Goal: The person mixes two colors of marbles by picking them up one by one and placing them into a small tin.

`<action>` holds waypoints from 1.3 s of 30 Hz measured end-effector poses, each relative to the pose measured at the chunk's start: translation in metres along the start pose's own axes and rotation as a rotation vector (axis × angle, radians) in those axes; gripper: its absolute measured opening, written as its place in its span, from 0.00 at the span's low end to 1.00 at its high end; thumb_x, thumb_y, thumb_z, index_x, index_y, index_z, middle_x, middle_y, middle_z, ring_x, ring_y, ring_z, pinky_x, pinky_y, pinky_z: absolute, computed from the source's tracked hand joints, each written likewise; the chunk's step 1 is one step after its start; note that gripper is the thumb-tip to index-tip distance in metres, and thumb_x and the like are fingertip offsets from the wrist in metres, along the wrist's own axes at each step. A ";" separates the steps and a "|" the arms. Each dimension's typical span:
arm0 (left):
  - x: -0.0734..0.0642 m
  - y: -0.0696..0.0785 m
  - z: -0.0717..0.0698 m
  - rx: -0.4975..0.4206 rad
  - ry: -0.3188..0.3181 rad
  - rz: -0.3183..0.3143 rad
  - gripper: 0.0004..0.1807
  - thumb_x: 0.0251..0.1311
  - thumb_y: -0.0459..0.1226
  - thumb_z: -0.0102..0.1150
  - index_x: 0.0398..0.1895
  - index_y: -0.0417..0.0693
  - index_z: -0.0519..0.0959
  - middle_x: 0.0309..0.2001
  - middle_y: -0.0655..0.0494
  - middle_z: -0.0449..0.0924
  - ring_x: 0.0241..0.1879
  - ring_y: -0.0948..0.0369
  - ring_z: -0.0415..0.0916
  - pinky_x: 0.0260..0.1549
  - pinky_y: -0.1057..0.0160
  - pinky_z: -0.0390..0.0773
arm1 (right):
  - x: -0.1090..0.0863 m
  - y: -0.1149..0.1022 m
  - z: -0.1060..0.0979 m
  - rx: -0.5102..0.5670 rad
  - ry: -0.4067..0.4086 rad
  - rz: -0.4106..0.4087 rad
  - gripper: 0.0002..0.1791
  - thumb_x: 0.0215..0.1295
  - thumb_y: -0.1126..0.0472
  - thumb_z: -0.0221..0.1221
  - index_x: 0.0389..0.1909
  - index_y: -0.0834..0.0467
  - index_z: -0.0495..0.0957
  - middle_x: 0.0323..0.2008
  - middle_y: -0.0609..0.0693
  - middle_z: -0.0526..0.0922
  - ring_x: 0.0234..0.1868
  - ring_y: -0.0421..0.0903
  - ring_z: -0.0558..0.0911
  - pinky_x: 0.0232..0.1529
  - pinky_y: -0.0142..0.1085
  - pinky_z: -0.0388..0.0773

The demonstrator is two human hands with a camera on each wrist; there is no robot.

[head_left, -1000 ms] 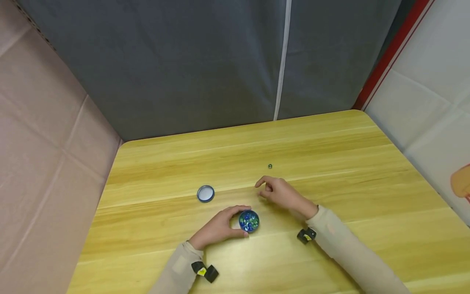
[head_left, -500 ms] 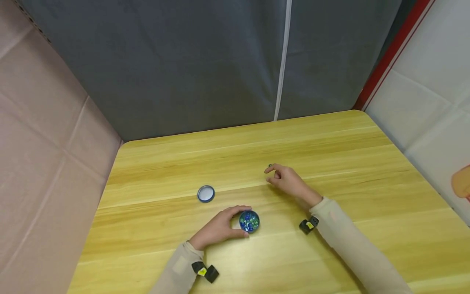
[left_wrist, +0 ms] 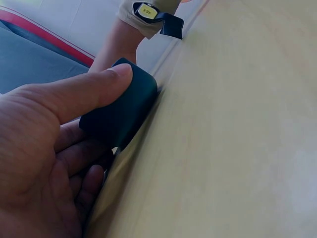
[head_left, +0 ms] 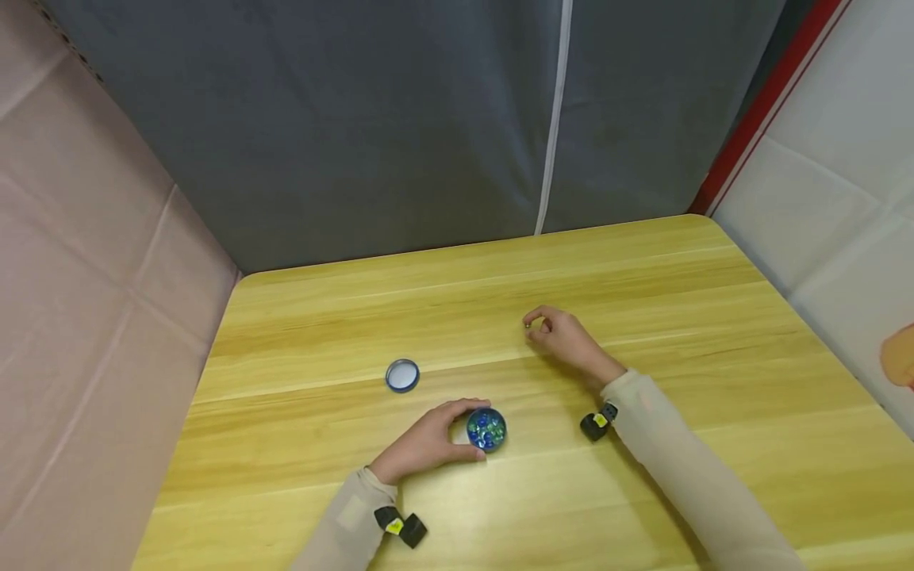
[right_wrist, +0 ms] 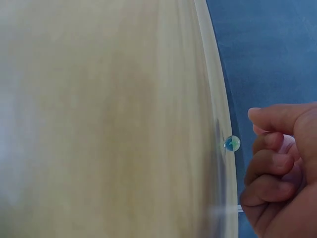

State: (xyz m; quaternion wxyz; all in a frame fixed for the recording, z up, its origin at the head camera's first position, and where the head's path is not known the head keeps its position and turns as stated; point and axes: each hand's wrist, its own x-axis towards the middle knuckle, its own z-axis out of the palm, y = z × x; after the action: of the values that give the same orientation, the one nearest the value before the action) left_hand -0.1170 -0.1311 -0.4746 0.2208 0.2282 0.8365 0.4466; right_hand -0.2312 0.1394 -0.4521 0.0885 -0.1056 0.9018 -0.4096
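My left hand (head_left: 427, 442) grips a small round blue tin (head_left: 469, 442) of blue and green marbles (head_left: 489, 430), thumb on the near side and fingers on the far side. In the left wrist view, the thumb lies along the dark wall of the tin (left_wrist: 121, 111), which stands on the table. Farther back, my right hand (head_left: 567, 339) is at a single clear marble (head_left: 528, 325) with blue-green inside, thumb and index finger apart around it. The right wrist view shows this marble (right_wrist: 232, 144) just off the fingertips, with the other fingers (right_wrist: 267, 166) curled.
A round blue-rimmed lid (head_left: 403, 376) with a pale inside lies left of the tin. The wooden table (head_left: 321, 317) ends at a grey curtain (head_left: 357, 143) at the back. Pale panels (head_left: 93, 317) flank it on both sides.
My right hand has moved away from me and slightly right, up to the lone marble. The left hand, tin and lid stay put.
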 end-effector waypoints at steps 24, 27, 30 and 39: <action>-0.002 0.001 0.002 0.004 -0.006 -0.005 0.39 0.50 0.49 0.71 0.67 0.61 0.68 0.67 0.57 0.69 0.67 0.54 0.65 0.67 0.46 0.64 | 0.013 0.011 0.001 -0.002 -0.013 0.082 0.16 0.68 0.61 0.56 0.54 0.63 0.74 0.21 0.49 0.70 0.20 0.42 0.67 0.21 0.31 0.64; -0.003 0.002 0.001 -0.009 -0.008 -0.010 0.38 0.50 0.49 0.71 0.67 0.62 0.68 0.67 0.58 0.69 0.67 0.55 0.65 0.68 0.47 0.64 | 0.013 0.010 0.000 -0.012 -0.025 0.105 0.16 0.69 0.60 0.56 0.55 0.61 0.74 0.21 0.49 0.70 0.20 0.42 0.67 0.22 0.32 0.64; -0.003 0.003 0.002 -0.015 -0.009 -0.014 0.38 0.51 0.49 0.71 0.67 0.63 0.68 0.67 0.58 0.69 0.68 0.55 0.65 0.68 0.48 0.64 | 0.012 0.010 0.000 -0.029 -0.034 0.120 0.16 0.69 0.59 0.55 0.55 0.61 0.75 0.22 0.49 0.70 0.21 0.43 0.67 0.22 0.33 0.64; -0.002 0.002 0.002 -0.008 -0.008 -0.019 0.38 0.50 0.49 0.71 0.67 0.63 0.68 0.67 0.58 0.69 0.67 0.55 0.65 0.67 0.48 0.65 | 0.008 0.006 0.002 -0.092 -0.030 0.100 0.15 0.69 0.59 0.55 0.52 0.60 0.77 0.22 0.49 0.71 0.21 0.43 0.67 0.22 0.33 0.64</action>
State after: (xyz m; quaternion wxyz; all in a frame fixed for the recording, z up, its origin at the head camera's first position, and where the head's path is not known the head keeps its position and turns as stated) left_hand -0.1138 -0.1301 -0.4733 0.2293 0.2209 0.8360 0.4469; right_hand -0.2390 0.1402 -0.4583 0.1175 -0.0708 0.9223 -0.3613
